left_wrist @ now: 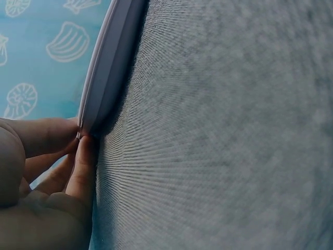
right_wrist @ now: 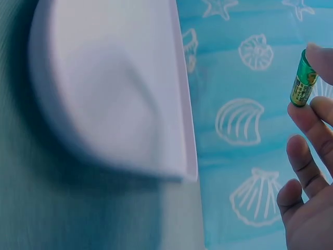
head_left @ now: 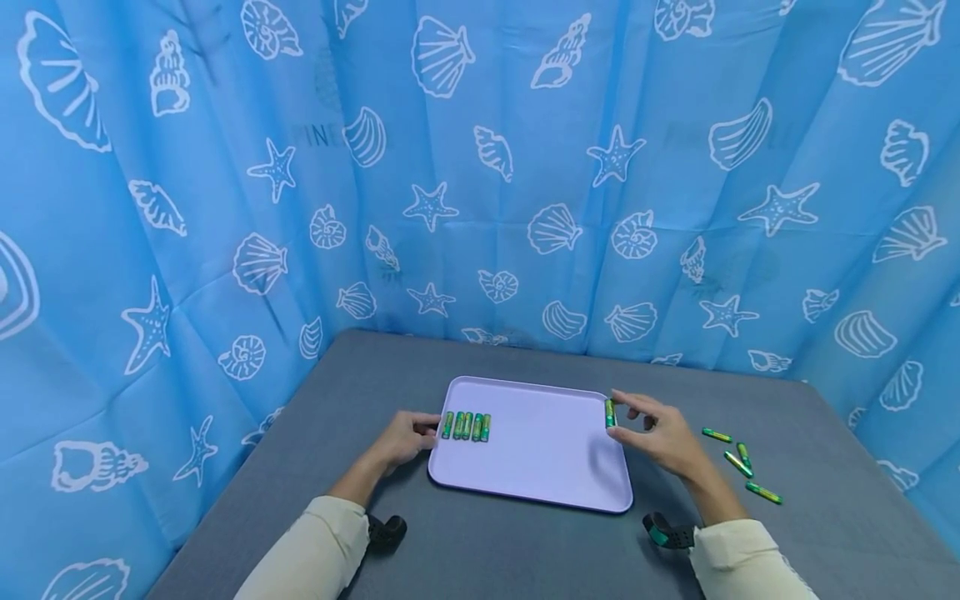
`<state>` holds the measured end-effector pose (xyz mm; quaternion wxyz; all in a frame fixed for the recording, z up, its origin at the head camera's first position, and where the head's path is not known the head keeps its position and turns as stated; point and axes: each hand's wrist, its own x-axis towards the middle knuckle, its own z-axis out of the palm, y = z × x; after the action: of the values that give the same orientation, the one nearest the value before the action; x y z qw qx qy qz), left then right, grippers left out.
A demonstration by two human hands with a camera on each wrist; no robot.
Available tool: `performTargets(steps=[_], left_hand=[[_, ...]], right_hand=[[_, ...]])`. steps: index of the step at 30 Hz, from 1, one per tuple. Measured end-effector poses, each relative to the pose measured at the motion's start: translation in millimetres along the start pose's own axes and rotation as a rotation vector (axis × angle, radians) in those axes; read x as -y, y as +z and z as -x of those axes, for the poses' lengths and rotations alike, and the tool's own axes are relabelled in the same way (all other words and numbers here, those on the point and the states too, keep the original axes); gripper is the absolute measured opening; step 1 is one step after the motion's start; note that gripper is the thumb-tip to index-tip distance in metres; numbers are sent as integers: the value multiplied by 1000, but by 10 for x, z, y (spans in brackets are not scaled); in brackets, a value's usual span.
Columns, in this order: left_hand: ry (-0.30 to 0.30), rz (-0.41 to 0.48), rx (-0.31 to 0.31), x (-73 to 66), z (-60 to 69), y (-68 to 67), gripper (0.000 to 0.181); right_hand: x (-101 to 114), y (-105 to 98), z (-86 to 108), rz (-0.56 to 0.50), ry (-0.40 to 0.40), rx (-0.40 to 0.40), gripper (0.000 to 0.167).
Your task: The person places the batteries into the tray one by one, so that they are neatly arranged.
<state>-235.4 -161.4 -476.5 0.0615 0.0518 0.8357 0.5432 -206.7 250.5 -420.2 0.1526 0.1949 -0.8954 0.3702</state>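
Observation:
A pale lilac tray (head_left: 532, 442) lies on the grey table. Several green batteries (head_left: 467, 426) stand side by side in a row at its left end. My left hand (head_left: 405, 439) pinches the tray's left rim; in the left wrist view the thumb and fingers (left_wrist: 57, 161) meet at the tray edge (left_wrist: 104, 73). Over the tray's right edge, my right hand (head_left: 660, 433) pinches a green battery (head_left: 610, 413) by its two ends between thumb and finger. The right wrist view shows this battery (right_wrist: 303, 80) held by the right hand (right_wrist: 312, 130), with the other fingers spread.
Several loose batteries (head_left: 738, 464) lie on the grey table (head_left: 810, 533) to the right of my right hand. A blue curtain (head_left: 525, 183) with white shell prints hangs behind the table and along its left side.

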Motion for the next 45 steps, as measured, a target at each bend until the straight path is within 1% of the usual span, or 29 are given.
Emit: performTargets(steps=[4, 8, 12, 16, 18, 22, 25, 33, 36, 41, 45], left_hand=[[-2, -7, -6, -1, 2, -5, 39], [1, -11, 0, 0, 5, -9, 39], [5, -5, 5, 6, 0, -7, 39], [16, -3, 10, 2, -1, -1, 40], [17, -5, 10, -7, 2, 3, 40], [19, -13, 13, -17, -2, 10, 41], [19, -10, 15, -17, -5, 8, 40], [19, -1, 11, -14, 0, 1, 40], [15, 2, 9, -27, -2, 7, 40], [3, -3, -3, -60, -1, 14, 39], [-6, -8, -4, -78, -7, 23, 39]], right_hand=[[69, 124, -79, -32, -27, 12, 56], [146, 254, -155, -46, -41, 30, 56], [205, 395, -222, -57, -35, 51, 57], [251, 531, -284, -103, -23, 70, 57], [278, 588, -314, -124, -35, 72, 56], [301, 712, -375, -121, -61, 69, 55], [316, 810, -418, -127, -46, 82, 55], [338, 1052, -515, -169, 37, 150, 57], [343, 1123, -545, -180, 48, 164, 58], [359, 1224, -581, -178, 25, 177, 57], [374, 1266, -588, -169, 55, 193, 57]])
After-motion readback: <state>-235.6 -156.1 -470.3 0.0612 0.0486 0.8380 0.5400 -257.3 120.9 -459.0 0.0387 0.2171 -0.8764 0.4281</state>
